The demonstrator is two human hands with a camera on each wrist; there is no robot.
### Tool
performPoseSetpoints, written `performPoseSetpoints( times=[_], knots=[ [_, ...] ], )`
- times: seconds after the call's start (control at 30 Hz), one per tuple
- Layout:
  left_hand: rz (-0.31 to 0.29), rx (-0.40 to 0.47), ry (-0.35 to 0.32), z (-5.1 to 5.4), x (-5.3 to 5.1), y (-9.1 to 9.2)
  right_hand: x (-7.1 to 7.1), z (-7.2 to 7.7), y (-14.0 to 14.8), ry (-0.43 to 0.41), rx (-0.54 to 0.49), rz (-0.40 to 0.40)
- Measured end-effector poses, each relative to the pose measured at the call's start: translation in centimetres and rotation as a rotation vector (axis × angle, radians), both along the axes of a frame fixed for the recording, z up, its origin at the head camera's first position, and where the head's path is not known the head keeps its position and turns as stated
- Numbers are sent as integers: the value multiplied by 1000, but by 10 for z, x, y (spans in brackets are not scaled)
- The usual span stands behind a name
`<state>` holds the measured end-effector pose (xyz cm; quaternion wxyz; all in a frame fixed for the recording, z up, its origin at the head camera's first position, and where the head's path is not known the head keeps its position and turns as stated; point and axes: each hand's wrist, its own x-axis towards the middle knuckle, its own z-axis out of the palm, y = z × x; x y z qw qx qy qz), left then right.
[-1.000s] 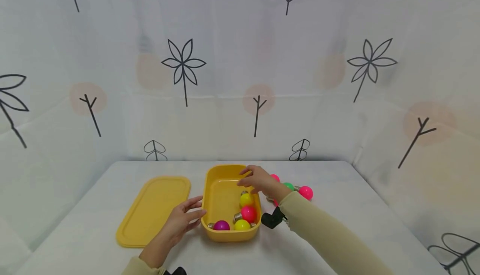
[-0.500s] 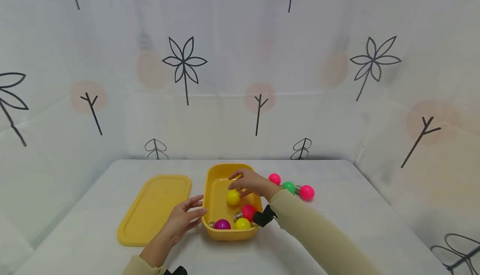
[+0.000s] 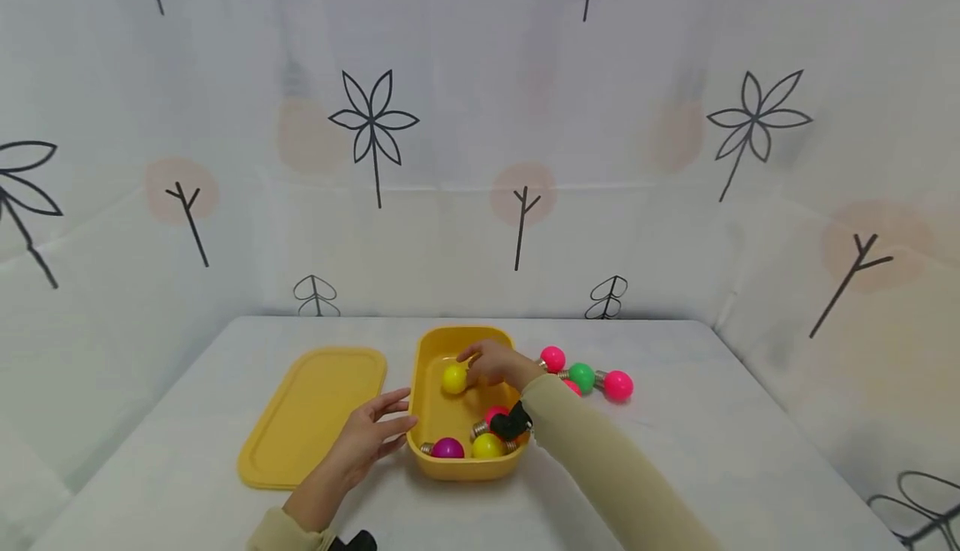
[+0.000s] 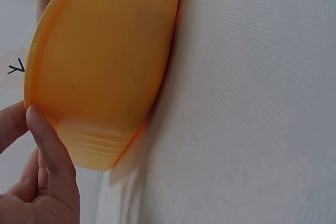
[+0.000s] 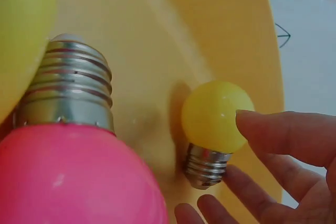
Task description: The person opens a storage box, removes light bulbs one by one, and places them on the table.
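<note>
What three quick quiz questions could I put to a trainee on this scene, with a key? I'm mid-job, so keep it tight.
1. Multiple choice: inside the box, what colour is the bulb at the tips of the right hand?
A) purple
B) pink
C) yellow

2. True or false: the lid lies on the table, to the left of the box in the head view.

3. Fill in: in the head view, the green bulb lies outside the box, to its ____.

Key:
1. C
2. True
3. right
</note>
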<state>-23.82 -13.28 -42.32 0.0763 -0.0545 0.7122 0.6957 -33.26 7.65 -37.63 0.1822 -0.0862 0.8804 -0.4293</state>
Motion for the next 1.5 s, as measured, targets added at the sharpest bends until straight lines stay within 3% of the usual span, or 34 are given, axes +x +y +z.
performPoseSetpoints(
  times=[0.57,0.87,1.27,1.5],
  knots=[
    [13,11,-9,-2,0,-1,-2,-14,-9,-32,-1,-9],
    [11,4,-9,-2,0,0,2,-6,-10,-70,36,23],
    [6,10,-14,-1,-1,1,0,-4,-10,-164,-20,86],
    [9,-1,-12,-2,-2,1,6,5,-10,-122,-65,93]
  ],
)
